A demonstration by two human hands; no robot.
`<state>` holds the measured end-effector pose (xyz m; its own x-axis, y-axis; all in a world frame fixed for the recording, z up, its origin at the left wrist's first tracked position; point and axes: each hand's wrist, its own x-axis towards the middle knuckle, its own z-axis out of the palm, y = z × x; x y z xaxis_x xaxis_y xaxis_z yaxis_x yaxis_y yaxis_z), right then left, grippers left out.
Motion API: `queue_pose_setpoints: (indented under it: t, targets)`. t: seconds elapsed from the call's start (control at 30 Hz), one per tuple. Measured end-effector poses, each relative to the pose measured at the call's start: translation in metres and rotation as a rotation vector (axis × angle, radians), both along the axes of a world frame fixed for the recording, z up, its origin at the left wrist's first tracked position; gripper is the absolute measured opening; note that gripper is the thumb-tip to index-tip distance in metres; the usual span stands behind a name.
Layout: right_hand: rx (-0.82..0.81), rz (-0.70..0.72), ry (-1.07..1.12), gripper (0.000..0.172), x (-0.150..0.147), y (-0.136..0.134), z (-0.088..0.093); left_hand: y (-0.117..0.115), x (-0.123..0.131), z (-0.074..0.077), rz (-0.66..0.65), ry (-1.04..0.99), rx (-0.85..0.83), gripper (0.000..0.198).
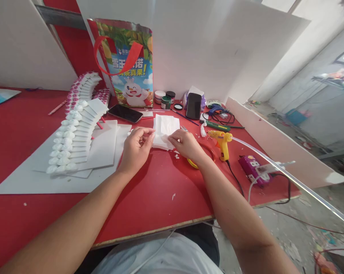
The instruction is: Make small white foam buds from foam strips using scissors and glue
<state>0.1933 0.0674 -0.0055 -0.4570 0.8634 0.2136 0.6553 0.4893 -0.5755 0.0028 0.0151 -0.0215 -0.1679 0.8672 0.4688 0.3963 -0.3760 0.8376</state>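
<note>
A stack of thin white sheets (166, 127) lies on the red table (160, 190) in front of me. At its left edge is my left hand (138, 147), thumb and index finger pinched together; what they hold is too small to make out. My right hand (186, 144) pinches the lower right part of the stack, its fingertips on a thin white sheet. On the left, a curved fan of white strips with white rosettes (74, 135) rests on white boards (103, 150).
A yellow glue gun (221, 142) with a long clear stick lies right of my right hand, near tape rolls (192, 163) and a purple box (254, 170). Behind stand a printed bag (132, 72), small jars (165, 102) and phones (125, 113).
</note>
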Motion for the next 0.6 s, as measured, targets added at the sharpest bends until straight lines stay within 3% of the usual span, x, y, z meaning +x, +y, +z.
queue_pose_setpoints:
  t: [0.5,0.6]
  targets:
    - [-0.116,-0.058,0.159,0.020,-0.0002,-0.0023,0.0019,-0.0002,0.0004,0.0002,-0.006,-0.028,-0.017,0.019]
    - [-0.079,-0.151,0.238,0.017,-0.0010,-0.0034,0.0072,-0.0013,0.0008,0.0024,0.005,-0.056,-0.039,0.023]
